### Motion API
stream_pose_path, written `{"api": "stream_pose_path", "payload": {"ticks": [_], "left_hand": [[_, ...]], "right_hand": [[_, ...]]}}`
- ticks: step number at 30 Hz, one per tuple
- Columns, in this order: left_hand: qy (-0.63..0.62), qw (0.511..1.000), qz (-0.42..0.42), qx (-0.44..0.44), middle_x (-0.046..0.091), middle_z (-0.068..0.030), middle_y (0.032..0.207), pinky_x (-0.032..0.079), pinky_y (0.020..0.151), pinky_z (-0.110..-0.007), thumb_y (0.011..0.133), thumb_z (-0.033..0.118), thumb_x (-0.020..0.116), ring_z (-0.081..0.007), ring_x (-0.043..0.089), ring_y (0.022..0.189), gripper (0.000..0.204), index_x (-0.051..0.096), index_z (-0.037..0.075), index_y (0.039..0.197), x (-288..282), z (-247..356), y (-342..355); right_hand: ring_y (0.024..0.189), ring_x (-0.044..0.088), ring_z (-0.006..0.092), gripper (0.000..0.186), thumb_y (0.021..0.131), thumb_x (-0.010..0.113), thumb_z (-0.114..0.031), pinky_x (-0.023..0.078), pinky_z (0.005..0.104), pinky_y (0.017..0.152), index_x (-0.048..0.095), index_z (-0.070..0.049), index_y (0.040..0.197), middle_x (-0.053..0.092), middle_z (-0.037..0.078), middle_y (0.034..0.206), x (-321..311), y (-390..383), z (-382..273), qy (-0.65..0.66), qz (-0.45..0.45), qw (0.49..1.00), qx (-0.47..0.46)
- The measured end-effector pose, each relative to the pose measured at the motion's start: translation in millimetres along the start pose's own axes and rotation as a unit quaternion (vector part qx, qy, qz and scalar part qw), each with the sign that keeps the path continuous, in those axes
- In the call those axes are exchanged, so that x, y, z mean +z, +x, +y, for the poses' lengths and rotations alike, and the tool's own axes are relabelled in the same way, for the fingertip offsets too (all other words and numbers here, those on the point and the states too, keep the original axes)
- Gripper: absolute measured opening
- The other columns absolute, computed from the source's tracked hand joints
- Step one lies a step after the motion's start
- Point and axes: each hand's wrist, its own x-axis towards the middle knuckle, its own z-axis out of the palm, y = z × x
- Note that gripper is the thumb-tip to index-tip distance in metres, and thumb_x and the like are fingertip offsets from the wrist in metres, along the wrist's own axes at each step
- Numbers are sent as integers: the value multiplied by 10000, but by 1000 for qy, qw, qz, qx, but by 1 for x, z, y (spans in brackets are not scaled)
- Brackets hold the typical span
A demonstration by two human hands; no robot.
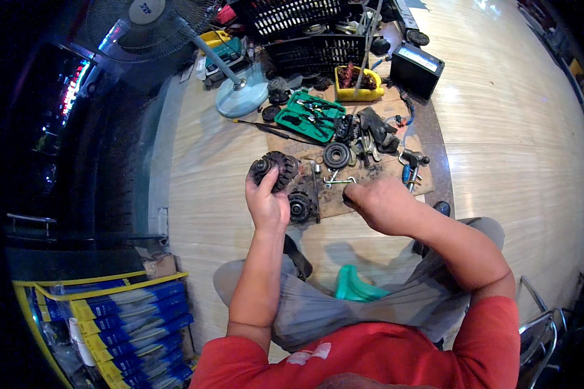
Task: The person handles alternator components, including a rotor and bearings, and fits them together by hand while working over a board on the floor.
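My left hand [267, 202] is wrapped round a dark, greasy alternator rotor [280, 170], raised above the work area with its shaft end toward the left. Just below it, a round dark metal part with a hub [300, 206] rests on a blackened plate at the cardboard's near edge. My right hand [381, 204] is closed over the cardboard [334, 206], its fingertips turned away; what they hold, if anything, is hidden. Close to its fingers lies a shiny metal wrench [339, 181]. Beyond that sits a black ring-shaped pulley or bearing [336, 155].
A green tool case [310, 115] lies open beyond the parts. Behind it are a yellow cut-open container [358, 91], black crates [315, 55] and a black battery [416, 70]. A fan [240, 97] stands far left; a hammer [414, 157] lies right. A green stool [357, 285] shows between my legs.
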Motion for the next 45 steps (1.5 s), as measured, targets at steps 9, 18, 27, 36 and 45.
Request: {"api": "stream_pose_path", "payload": {"ticks": [9, 18, 27, 36, 45], "left_hand": [[-219, 972, 54, -71, 626, -210, 1111, 521, 950, -482, 921, 77, 519, -347, 614, 1062, 177, 561, -38, 1049, -21, 19, 18], [-232, 970, 63, -37, 610, -223, 1154, 495, 971, -516, 900, 93, 526, -388, 580, 1110, 241, 559, -40, 1099, -28, 43, 21], [-154, 988, 6, -31, 570, -214, 1232, 444, 1013, -535, 923, 83, 488, -364, 542, 1167, 321, 502, -32, 1222, -37, 35, 15], [2, 991, -108, -84, 582, -154, 1205, 456, 1002, -461, 821, -16, 528, -289, 579, 1108, 444, 482, -24, 1262, -8, -10, -19], [-43, 972, -198, -116, 554, -173, 1238, 434, 1021, -452, 780, 34, 584, -314, 549, 1160, 581, 411, -14, 1332, 3, 2, -23]], "right_hand": [[733, 635, 405, 117, 822, 529, -93, 497, 515, 639, 532, -38, 926, 630, 207, 735, 12, 4, 21, 25, 3, 999, 39], [745, 622, 405, 103, 847, 554, -141, 482, 508, 644, 544, -58, 907, 620, 195, 742, -2, 11, 53, 22, 50, 998, 21], [787, 645, 379, 64, 804, 550, -69, 501, 482, 699, 598, -42, 836, 649, 193, 783, -13, 7, 100, -122, -8, 981, 151], [934, 622, 288, 263, 930, 550, -165, 477, 387, 823, 574, 1, 1134, 645, 199, 988, 27, 31, 40, 285, 125, 947, 82], [719, 588, 190, 220, 956, 541, -211, 484, 365, 683, 589, -5, 1018, 602, 86, 750, 38, 32, 22, 411, 0, 909, 75]]}}
